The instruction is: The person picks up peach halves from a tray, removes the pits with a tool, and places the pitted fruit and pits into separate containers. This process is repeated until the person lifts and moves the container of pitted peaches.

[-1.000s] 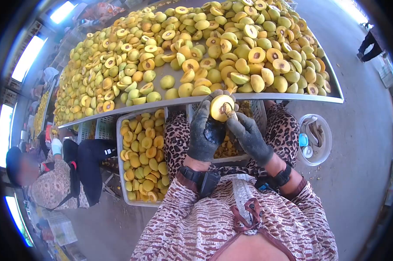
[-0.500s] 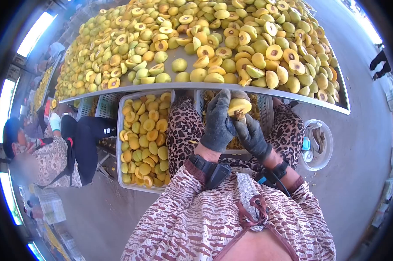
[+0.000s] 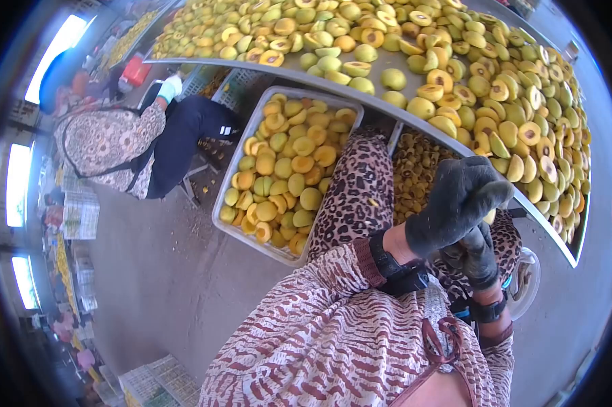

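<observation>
Near the table's front edge, my left hand (image 3: 455,203) wears a dark glove and is closed, its fingers wrapped round a piece of yellow fruit (image 3: 489,216) that shows only as a sliver. Just below it, my right hand (image 3: 474,258), also gloved, is curled close against the left; what its fingers hold, if anything, is hidden. Halved yellow-green fruits (image 3: 392,79) cover the metal-edged table (image 3: 414,122) in front. Between my legs, a crate (image 3: 395,138) holds small brownish-yellow pieces (image 3: 414,173).
To the left of my leg stands a white tub (image 3: 219,210) full of pitted fruit halves. Further left, a seated co-worker (image 3: 116,142) wears a light glove. A round clear tub (image 3: 531,288) is at the right. Stacked crates (image 3: 160,380) stand at the lower left.
The view has turned, so table, tub and co-worker appear shifted and tilted. My left hand now covers most of the fruit that showed between both hands.
</observation>
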A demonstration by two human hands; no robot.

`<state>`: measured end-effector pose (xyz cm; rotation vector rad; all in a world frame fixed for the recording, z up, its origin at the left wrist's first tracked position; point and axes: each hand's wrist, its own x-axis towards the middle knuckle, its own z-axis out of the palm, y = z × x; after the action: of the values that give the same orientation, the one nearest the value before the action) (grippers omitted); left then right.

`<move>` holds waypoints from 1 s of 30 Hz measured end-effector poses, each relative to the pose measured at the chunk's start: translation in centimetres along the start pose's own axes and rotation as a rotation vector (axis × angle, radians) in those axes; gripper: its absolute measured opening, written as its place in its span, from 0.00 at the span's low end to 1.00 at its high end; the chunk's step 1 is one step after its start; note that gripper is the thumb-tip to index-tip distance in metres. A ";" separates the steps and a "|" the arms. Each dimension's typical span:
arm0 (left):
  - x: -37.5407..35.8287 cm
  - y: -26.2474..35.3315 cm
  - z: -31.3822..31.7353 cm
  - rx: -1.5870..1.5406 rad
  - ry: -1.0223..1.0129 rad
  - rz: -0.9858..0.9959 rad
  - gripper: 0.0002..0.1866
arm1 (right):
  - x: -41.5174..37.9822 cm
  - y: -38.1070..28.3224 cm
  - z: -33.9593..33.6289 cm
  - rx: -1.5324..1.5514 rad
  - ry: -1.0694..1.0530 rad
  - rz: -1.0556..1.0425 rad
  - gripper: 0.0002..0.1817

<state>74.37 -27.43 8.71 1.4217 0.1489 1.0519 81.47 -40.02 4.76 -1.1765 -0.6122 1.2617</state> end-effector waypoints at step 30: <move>-21.3 -7.6 -28.1 1.736 0.250 -0.341 0.25 | 1.7 3.0 -1.8 -0.668 0.106 0.081 0.09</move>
<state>47.73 -19.65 -14.31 2.5589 1.7427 0.6727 82.27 -39.40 0.99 -1.8187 -0.9545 1.0771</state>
